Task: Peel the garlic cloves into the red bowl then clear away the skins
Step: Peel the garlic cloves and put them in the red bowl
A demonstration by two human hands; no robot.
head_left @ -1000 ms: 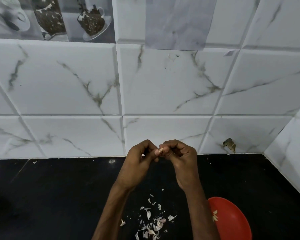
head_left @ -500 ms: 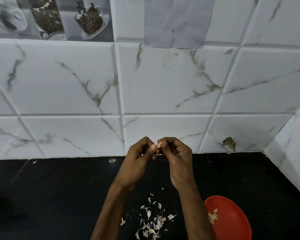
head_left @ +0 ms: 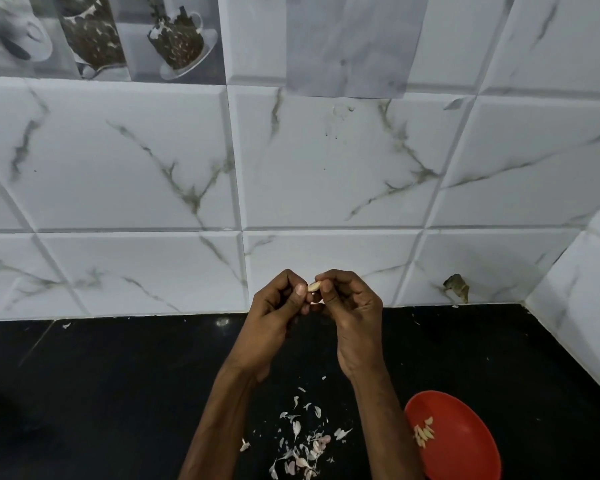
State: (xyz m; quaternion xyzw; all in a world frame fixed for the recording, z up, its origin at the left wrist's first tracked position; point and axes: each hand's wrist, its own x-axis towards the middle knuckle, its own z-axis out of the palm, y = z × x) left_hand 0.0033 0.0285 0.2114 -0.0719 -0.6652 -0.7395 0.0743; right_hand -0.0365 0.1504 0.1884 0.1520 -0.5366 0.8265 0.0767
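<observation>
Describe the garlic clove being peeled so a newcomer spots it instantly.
Find the black countertop under marbled tiles. Above its back edge the left hand and right hand meet, pinching a pale garlic clove. Unlike the cloves in the red bowl, it is held aloft.

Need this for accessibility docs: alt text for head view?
A left hand and right hand pinch one garlic clove between them above a black counter. Loose skins lie beneath; a red bowl holding peeled cloves sits lower right.
</observation>
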